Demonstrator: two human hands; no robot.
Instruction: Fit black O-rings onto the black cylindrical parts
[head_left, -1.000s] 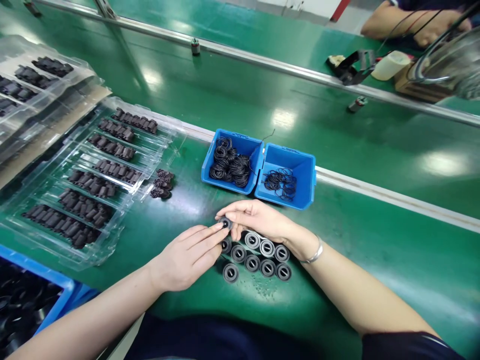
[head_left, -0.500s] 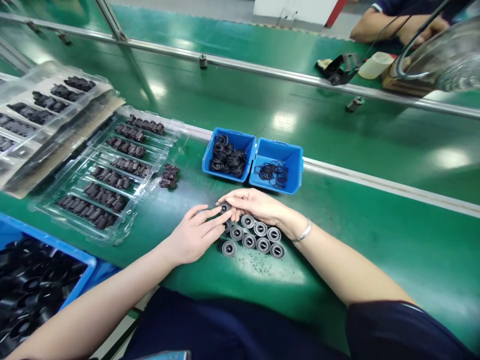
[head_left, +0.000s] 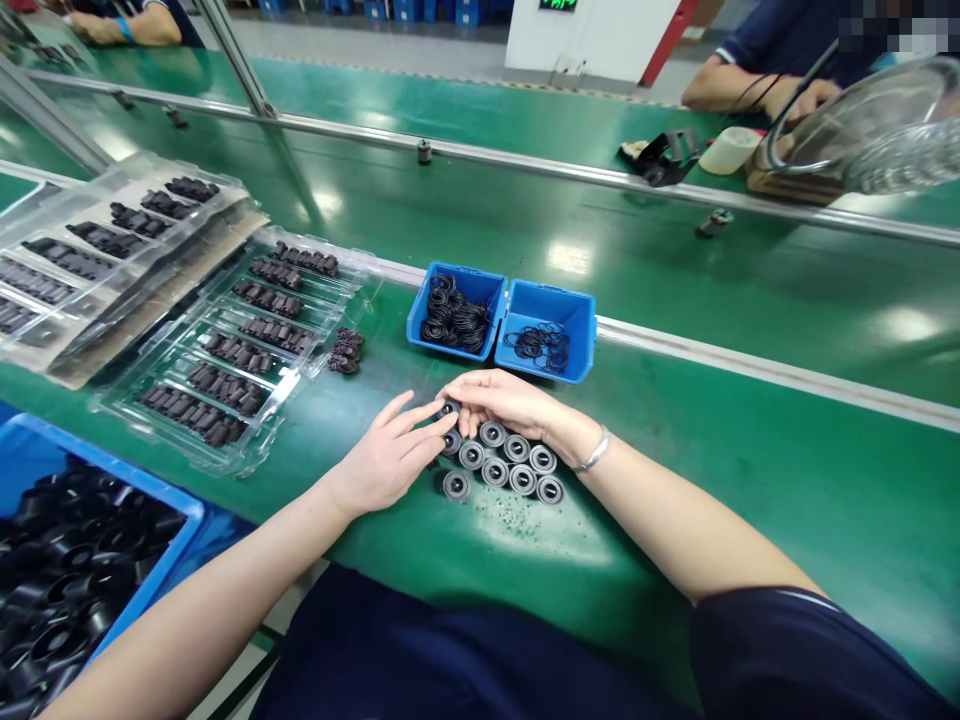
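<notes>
The left hand (head_left: 379,458) reaches in palm down, fingers spread and pointing to the right hand (head_left: 499,402), which curves over from the other side. Between their fingertips is a round black part (head_left: 448,409), its ringed open end facing up, its long axis roughly upright. It lies just beyond the left fingertips; both hands' fingers are closed on it. Similar round parts (head_left: 495,472) stand on the tabletop (head_left: 645,400), just nearside of the right hand.
</notes>
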